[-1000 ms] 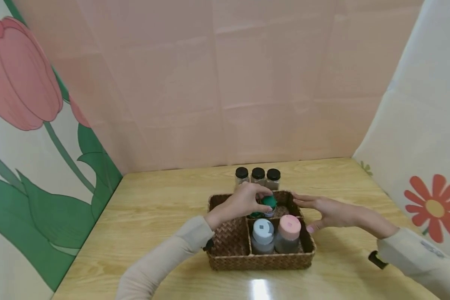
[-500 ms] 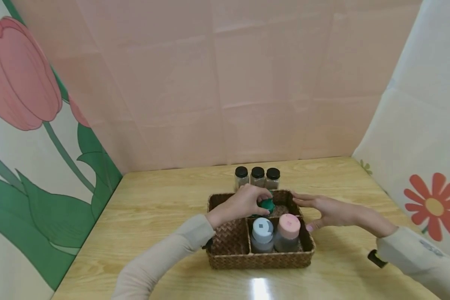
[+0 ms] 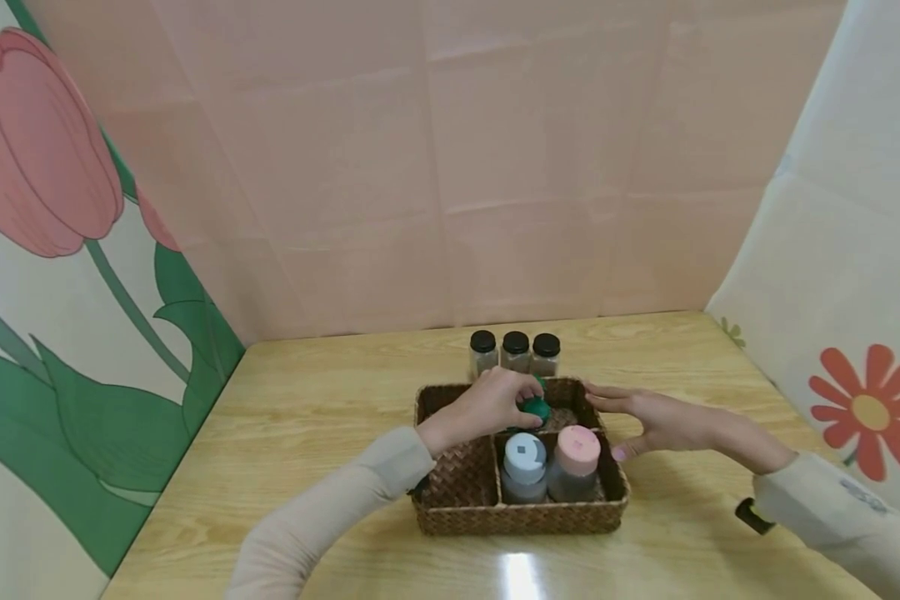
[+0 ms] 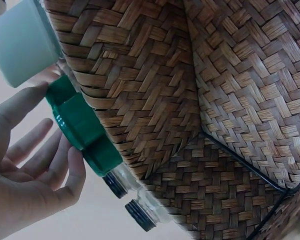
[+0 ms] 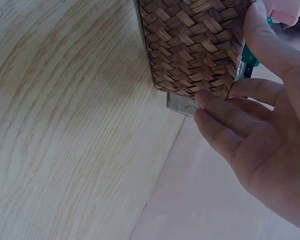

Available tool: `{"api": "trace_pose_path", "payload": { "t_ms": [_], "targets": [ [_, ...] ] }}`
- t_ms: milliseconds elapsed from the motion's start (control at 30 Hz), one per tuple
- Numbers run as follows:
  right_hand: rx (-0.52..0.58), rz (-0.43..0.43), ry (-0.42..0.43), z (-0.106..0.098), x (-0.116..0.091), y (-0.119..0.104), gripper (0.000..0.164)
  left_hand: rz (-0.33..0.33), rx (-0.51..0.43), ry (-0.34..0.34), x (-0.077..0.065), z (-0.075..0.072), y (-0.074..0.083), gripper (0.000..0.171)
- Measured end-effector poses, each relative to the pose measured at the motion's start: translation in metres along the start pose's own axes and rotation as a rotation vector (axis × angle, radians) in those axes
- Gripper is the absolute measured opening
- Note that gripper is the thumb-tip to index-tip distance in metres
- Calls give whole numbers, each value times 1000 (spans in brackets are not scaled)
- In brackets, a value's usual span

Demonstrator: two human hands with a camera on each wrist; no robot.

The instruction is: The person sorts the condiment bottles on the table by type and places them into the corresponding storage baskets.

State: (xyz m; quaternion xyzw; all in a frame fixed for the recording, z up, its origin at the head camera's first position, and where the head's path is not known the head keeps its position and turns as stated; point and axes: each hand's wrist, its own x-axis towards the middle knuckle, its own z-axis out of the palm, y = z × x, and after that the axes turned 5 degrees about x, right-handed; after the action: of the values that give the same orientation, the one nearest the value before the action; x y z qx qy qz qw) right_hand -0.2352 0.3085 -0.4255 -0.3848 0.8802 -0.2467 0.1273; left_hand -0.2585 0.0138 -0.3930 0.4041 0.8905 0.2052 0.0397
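A brown woven basket (image 3: pixel 521 523) with compartments stands on the table. My left hand (image 3: pixel 487 406) reaches over it and pinches the green lid of a jar (image 3: pixel 536 410) in the back right compartment. More green lids (image 4: pixel 102 155) sit beside that one in the left wrist view; the jar bodies are mostly hidden by the basket wall. My right hand (image 3: pixel 663 425) touches the basket's right side, its fingers extended at the back corner and its thumb nearer the front. In the front right compartment stand a bottle with a pale blue cap (image 3: pixel 525 454) and one with a pink cap (image 3: pixel 578 450).
Behind the basket, three clear jars with black lids (image 3: pixel 516 343) stand in a row. The basket's left compartment (image 3: pixel 461 475) shows its woven floor. Pale wood table (image 3: pixel 330 417) extends on both sides, with a pink backdrop (image 3: pixel 450 167) behind.
The green-lidded jar has gone down into the back right compartment with my left hand on it. My right hand has stayed against the basket.
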Motion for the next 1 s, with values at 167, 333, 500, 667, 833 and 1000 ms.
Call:
{"api": "trace_pose_path", "payload": {
  "t_ms": [167,333,500,667,833,1000],
  "targets": [
    [-6,-4,-5,-1,-1,-1,96,-13,-27,0,0,-1,0,35],
    [-9,-4,-6,-1,-2,-1,96,-8,-58,8,0,-1,-1,34],
    [-1,-4,-5,-1,-2,-1,96,10,-85,27,-3,0,-2,32],
    [8,1,-11,-1,-2,-1,97,41,-117,54,-7,-6,-3,30],
    [5,5,-13,-3,0,-1,97,43,-152,99,-12,-16,-5,25],
    [8,10,-19,-3,1,-1,97,35,-116,135,-14,-19,-10,22]
  ]
}}
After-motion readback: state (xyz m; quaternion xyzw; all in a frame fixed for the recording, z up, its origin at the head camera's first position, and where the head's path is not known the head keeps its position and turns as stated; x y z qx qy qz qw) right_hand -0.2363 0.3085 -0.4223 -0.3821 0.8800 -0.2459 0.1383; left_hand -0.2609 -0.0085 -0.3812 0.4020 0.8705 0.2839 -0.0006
